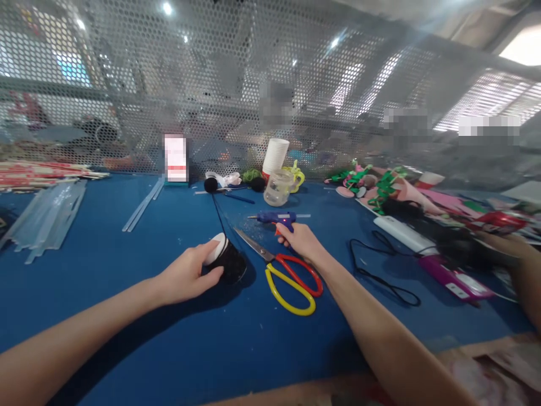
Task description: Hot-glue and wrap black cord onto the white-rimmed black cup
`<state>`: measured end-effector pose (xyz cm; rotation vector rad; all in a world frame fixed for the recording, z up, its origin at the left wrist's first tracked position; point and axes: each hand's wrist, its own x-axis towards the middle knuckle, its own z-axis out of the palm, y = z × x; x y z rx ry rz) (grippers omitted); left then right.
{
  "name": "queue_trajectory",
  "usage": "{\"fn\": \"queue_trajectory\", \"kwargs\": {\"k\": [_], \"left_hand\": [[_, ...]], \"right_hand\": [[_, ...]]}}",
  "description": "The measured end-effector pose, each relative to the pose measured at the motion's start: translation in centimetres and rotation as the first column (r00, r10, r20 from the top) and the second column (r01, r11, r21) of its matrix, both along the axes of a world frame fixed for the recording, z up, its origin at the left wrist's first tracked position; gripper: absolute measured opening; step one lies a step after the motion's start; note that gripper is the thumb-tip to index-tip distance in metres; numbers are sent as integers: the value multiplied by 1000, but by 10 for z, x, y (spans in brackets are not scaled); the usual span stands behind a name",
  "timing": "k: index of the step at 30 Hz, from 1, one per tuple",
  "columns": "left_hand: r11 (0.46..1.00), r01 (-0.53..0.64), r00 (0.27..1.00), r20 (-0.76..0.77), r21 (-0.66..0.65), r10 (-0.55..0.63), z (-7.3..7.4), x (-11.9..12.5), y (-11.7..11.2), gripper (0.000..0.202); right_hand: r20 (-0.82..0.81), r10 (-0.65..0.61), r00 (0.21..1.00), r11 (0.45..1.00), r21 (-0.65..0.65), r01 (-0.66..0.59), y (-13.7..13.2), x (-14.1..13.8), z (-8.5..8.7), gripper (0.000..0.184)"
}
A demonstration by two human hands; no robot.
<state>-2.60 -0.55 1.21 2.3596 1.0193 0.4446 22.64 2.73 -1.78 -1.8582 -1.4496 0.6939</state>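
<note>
My left hand (196, 269) is closed around a black-wrapped paper cup (230, 262) that lies tilted, its white end toward the fingers. A black strand runs from near the cup back to a black yarn ball (211, 185). My right hand (300, 241) grips a blue hot glue gun (274, 217) with an orange trigger; its nozzle points left and a clear glue stick pokes out behind. Between the hands lie scissors (270, 260) with one red and one yellow handle loop, blades partly apart, touched by neither hand as far as I can see.
Behind stand a clear plastic mug (278, 189) and stacked paper cups (276, 158). Glue sticks (48, 217) lie at left near a propped phone (175, 158). On the right are a power strip (403, 235), a black cord (382, 273), craft flowers (386, 189) and another person's arm (522, 268).
</note>
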Motion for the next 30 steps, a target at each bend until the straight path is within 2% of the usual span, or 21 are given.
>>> {"fn": "queue_trajectory", "kwargs": {"k": [3, 7, 9, 11, 14, 16, 19, 21, 24, 30], "left_hand": [[999, -5, 1000, -25, 45, 7, 1, 1, -2, 24], [996, 3, 1000, -29, 86, 0, -1, 0, -2, 25], [995, 10, 1000, -26, 98, -8, -1, 0, -3, 25], [994, 14, 1000, -22, 105, -12, -1, 0, -3, 24], [994, 22, 1000, -8, 110, -21, -1, -1, -4, 24], [993, 38, 999, 11, 109, -40, -1, -1, -3, 23], [993, 57, 998, 25, 105, -60, 0, -1, -3, 23], [994, 54, 998, 26, 98, -56, 0, -1, -3, 23], [999, 37, 998, 50, 34, -39, 0, -2, -2, 23], [981, 41, 982, 188, -188, -5, 0, -1, 0, 13]], "right_hand": [[143, -33, 989, 998, -41, 39, 3, 1, -1, 26], [290, -57, 955, 998, 53, 44, -3, -8, 9, 16], [309, 5, 951, 996, 82, -32, -9, -18, 19, 19], [289, 128, 949, 986, 67, -154, -13, -33, 28, 27], [165, 335, 928, 940, 11, -341, -13, -58, 35, 43], [-138, 474, 870, 879, 6, -478, -9, -74, 34, 49], [-500, 483, 719, 845, 50, -533, 0, -91, 29, 43], [-621, 462, 633, 848, 100, -521, 3, -96, 28, 31], [-694, 429, 578, 878, 170, -448, 1, -93, 31, 20], [-654, 356, 668, 932, 198, -303, -14, -74, 29, 18]]}}
